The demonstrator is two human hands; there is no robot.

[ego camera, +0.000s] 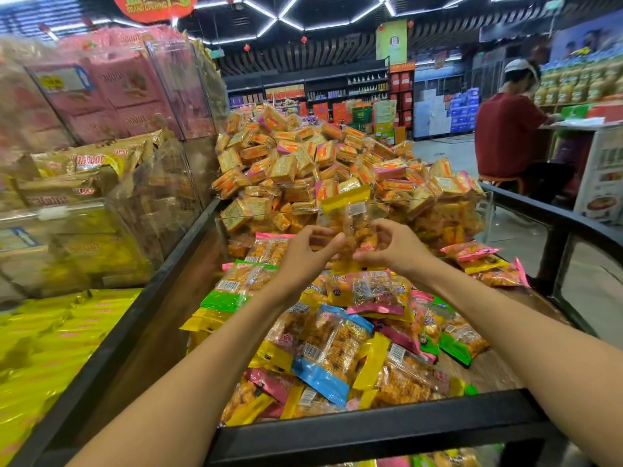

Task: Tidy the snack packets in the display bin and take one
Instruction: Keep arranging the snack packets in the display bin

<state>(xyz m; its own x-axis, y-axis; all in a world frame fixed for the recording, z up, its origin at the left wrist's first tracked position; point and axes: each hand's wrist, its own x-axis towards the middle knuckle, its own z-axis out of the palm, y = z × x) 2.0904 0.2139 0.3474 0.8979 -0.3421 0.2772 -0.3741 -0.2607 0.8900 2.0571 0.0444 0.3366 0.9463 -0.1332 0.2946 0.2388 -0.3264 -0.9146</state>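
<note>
A clear snack packet with yellow ends is held upright above the display bin. My left hand grips its left side and my right hand grips its right side, fingers curled around the lower half. Below them the bin holds a loose heap of similar packets with blue, green, pink and yellow ends, lying at mixed angles. Part of the wooden bin floor shows at the right.
Behind a clear divider rises a tall pile of small square cracker packs. Clear bins of pink and gold packets stand at left, yellow packets lower left. A person in a red shirt sits at a counter at right.
</note>
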